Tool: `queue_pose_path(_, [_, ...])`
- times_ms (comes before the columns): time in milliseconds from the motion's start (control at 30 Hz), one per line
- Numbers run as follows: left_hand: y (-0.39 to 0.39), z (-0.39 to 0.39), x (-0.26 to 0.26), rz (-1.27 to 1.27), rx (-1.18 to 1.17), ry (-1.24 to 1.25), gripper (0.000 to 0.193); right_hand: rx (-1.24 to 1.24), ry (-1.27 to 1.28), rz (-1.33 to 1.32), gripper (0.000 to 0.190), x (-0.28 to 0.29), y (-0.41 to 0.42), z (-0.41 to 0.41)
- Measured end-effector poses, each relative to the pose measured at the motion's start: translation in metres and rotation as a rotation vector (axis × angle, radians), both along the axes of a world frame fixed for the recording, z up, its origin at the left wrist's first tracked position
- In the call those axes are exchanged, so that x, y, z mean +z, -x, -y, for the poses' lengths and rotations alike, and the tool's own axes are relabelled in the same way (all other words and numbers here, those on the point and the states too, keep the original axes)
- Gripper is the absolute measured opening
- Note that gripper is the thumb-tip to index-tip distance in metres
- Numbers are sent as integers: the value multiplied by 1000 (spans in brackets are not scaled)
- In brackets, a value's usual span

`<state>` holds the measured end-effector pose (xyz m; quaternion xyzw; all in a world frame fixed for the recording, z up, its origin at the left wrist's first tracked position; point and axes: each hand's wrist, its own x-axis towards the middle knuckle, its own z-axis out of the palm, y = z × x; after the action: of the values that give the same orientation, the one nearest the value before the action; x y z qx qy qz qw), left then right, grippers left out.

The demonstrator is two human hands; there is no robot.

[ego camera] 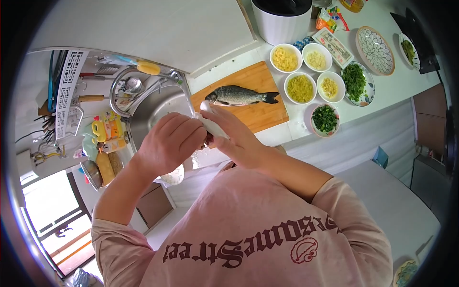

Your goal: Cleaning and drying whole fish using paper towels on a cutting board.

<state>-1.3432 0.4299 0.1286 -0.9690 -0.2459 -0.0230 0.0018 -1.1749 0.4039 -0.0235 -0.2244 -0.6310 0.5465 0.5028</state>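
My left hand (172, 143) is curled around a dark item, mostly hidden in its fingers, beside white paper or cloth. In my right hand (235, 138) is that white paper or cloth (214, 126), pressed between thumb and fingers against the left hand. Both hands meet over the near edge of a wooden cutting board (251, 120). A whole fish (236, 95) lies on its side on the board, head toward the sink, tail to the right, just beyond my right hand's fingertips.
A steel sink (157, 104) and faucet (118, 89) are at the left. Right of the board stand several white bowls (300, 88) of chopped ingredients, a bowl of chopped greens (325, 120), a plate of herbs (355, 81) and an oval patterned dish (375, 50). A white bin (281, 25) stands behind.
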Motion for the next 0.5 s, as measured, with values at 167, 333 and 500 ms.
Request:
queue_pose_path(167, [1, -4, -6, 24, 46, 89, 30, 93, 104, -61, 75, 2, -1, -7])
queue_pose_path(333, [5, -8, -3, -4, 79, 216, 43, 221, 197, 10, 78, 19, -7, -8])
queue_pose_path(500, [9, -15, -10, -8, 93, 316, 54, 274, 312, 9, 77, 18, -7, -11])
